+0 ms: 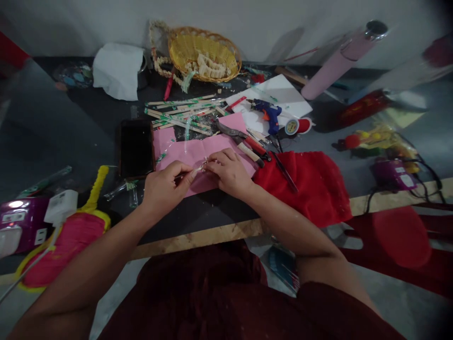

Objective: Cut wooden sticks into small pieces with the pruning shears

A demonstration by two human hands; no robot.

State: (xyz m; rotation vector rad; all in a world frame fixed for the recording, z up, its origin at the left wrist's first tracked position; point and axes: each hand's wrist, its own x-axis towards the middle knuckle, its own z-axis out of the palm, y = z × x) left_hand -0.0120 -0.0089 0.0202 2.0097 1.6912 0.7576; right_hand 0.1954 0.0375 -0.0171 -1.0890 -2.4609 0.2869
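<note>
Both hands meet over a pink sheet (187, 148) near the table's front. My left hand (168, 184) is closed, thumb and finger pinching one end of a small pale piece (200, 168). From the other side my right hand (228, 172) has its fingers bent together at the same piece. The piece is too small to make out well. Pliers (244, 139) with red handles lie just beyond my right hand, partly on the pink sheet. Wrapped sticks (184, 113) are spread behind the sheet.
A phone (136, 148) lies left. A blue glue gun (268, 112), red thread spool (297, 126) and red cloth (307, 184) are right. Behind stand a yellow basket (177, 45) and pink bottle (339, 66). A purple power box (30, 222) sits far left.
</note>
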